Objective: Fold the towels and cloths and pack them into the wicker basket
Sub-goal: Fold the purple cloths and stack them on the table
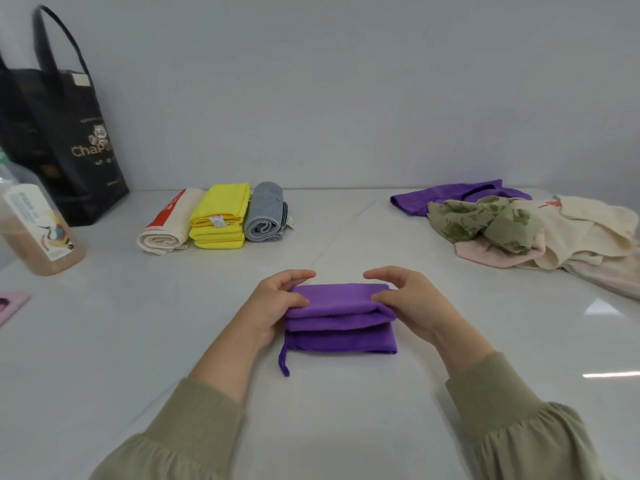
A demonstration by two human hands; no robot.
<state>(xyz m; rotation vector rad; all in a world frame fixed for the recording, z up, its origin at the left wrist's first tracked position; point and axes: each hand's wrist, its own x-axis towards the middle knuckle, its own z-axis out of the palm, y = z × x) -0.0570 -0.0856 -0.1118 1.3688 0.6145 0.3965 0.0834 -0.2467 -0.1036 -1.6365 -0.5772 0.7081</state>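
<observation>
Purple microfibre cloth (341,327), folded into a thick rectangular pad of several layers, lies on the glossy white bench (138,341) directly in front of the person, with a small purple hanging loop (283,363) trailing from its near-left corner. Both hands grip its top fold. The left hand (277,301) pinches the left end, its fingers (298,274) curled over the far edge and the thumb pressed on the near side. The right hand (410,301) holds the right end in the same way. Olive-green ribbed sleeves (512,427) cover both forearms. Towards the back of the bench, left of centre, three finished pieces sit side by side and touching: a folded cream towel with a red stripe (166,226), a stack of folded yellow cloth (221,216) and a rolled grey towel (265,216). On the far right lies a loose heap of unfolded pieces: a second purple cloth (450,195) at the back, a crumpled green patterned fabric (485,220) on top, a cream towel with a red mark (588,223) and a pale pink towel (502,254) underneath. At far left a black tote bag with gold lettering (62,133) stands against the wall, a clear plastic bottle of brown contents (38,230) stands in front of it, and a flat pink object (10,304) shows at the frame's edge.
</observation>
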